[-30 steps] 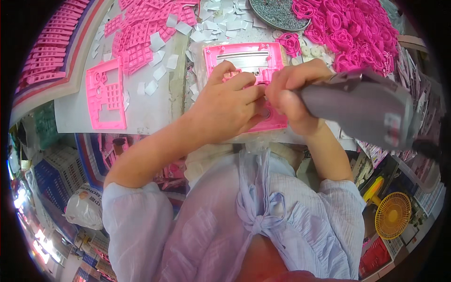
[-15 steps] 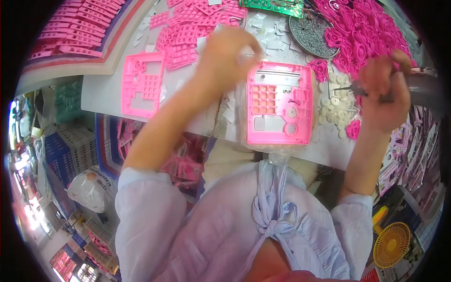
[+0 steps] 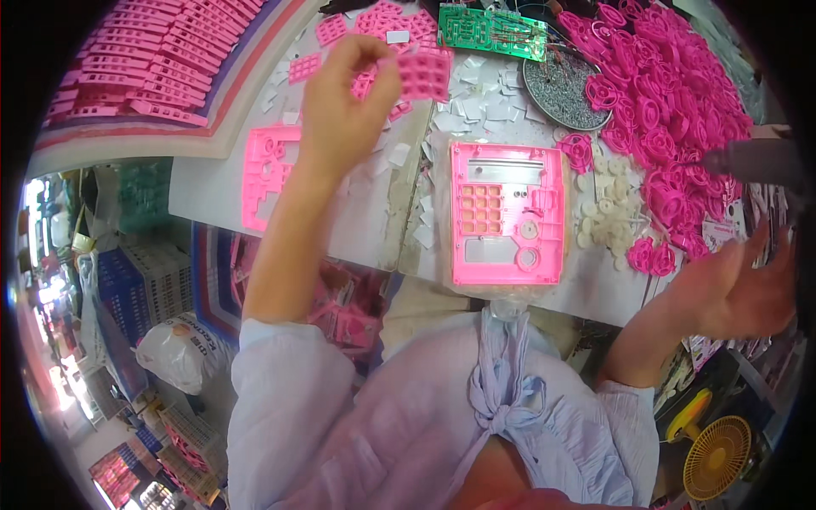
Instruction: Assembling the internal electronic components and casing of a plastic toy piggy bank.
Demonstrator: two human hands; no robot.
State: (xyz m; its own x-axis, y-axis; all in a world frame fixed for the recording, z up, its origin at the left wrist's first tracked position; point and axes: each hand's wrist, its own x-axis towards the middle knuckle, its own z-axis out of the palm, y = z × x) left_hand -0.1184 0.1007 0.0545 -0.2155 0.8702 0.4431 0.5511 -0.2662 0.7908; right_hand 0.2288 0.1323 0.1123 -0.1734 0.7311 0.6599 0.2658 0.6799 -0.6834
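My left hand [image 3: 347, 106] is over the far left part of the table, closed on the edge of a small pink keypad grid [image 3: 424, 76], slightly blurred. A pink plastic housing [image 3: 507, 274] lies open side up in front of me, with a grid fitted at its left and a metal strip along its top. To the right, my right hand [image 3: 738, 293] is blurred, its fingers apart and nothing seen in it. Above it, apart from the fingers, is a dark power screwdriver [image 3: 755, 161]. Partly behind my left forearm lies a second pink housing [image 3: 265, 174].
Beyond the housing are a green circuit board [image 3: 489, 31] and a round tray of small screws [image 3: 568, 89]. Pink ring-shaped parts [image 3: 671, 93] and cream discs [image 3: 605, 200] are heaped at right. Stacked pink strips [image 3: 166, 68] fill the far left; a yellow fan [image 3: 716, 456] stands lower right.
My right hand has let go of the power screwdriver and dropped down to the right. My left hand has moved left and now holds a pink keypad grid. The whole view has shifted slightly.
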